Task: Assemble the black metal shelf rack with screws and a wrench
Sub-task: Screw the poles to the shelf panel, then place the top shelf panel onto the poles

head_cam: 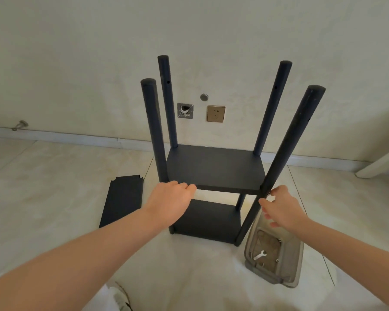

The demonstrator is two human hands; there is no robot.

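- The rack (pixel 207 221) stands upright on the floor (pixel 54 198), with two shelves fitted.
- Your left hand (pixel 169 198) grips the upper shelf (pixel 213 169) by its front edge, fingers curled over it.
- Your right hand (pixel 281 207) pinches a screw (pixel 268 194) at the front right post (pixel 301 131).
- The wrench (pixel 259 255) lies in the tray (pixel 294 261) beside the rack.

dim, flat indoor light w/ a yellow-green cast, fairly even across the wall (pixel 99 52). shadows soft: a faint one on the floor (pixel 54 187) under the rack (pixel 213 169). black posts (pixel 289 142) lose surface detail. wide-angle bend: skirting board (pixel 76 137) curves, posts splay outward up top. detail soft overall, smeary in the bottom corners.
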